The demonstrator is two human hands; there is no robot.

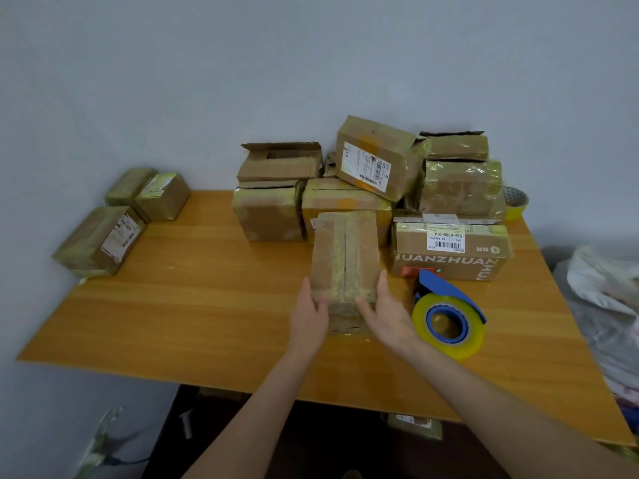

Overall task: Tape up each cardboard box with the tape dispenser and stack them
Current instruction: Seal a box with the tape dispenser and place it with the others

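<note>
Held box: brown cardboard box (pixel 345 250), flat on the tabletop (pixel 193 316), centre seam facing up with yellowish tape strips along it.
Left hand: left hand (pixel 307 314) grips the box's near left corner, thumb laid over the top edge.
Right hand: right hand (pixel 385 314) grips the near right corner, fingers along the side.
Hidden: both hands cover the box's near end; its front face is blurred.
Tape dispenser: blue tape dispenser (pixel 447 319) with a clear-yellow roll, lying just right of the held box, apart from the right hand.
Open box: open box (pixel 280 162) behind and left of the held box, flaps up; the inside is dark and its contents cannot be made out.
Pile: printed box (pixel 449 254) marked HUANZHUAN just right of the held box; a tilted labelled box (pixel 377 157) behind it. The label text is too small to read.
Left group: three taped boxes (pixel 100 238) well left of the held box.
Spare roll: yellow tape roll (pixel 517 203) far right behind the pile, partly hidden.
Cut off: plastic bag (pixel 605 281) far right, cropped by the frame edge.
</note>
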